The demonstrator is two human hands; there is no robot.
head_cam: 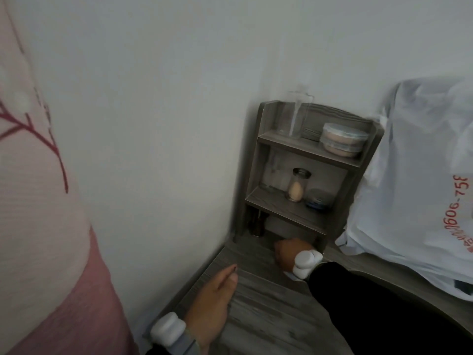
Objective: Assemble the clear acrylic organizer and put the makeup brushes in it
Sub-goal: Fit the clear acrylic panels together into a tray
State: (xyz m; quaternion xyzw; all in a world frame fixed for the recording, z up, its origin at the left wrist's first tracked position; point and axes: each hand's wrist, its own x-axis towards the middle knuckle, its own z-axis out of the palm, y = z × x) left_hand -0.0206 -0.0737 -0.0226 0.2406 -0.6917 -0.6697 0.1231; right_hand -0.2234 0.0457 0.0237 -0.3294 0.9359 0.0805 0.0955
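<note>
Right hand (289, 254) reaches under the small grey shelf unit (302, 175) on the bench (268, 316), fingers hidden, grip unclear. Left hand (212, 301) rests flat, empty. Likely fetching organizer parts; next, draw them out.

At my three o'clock, a white plastic bag (419, 175) carries sideways red print; I read only "0606-75".

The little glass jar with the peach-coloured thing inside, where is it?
The glass jar stands on the middle shelf of the small grey shelf unit against the wall, above the right hand.
</note>
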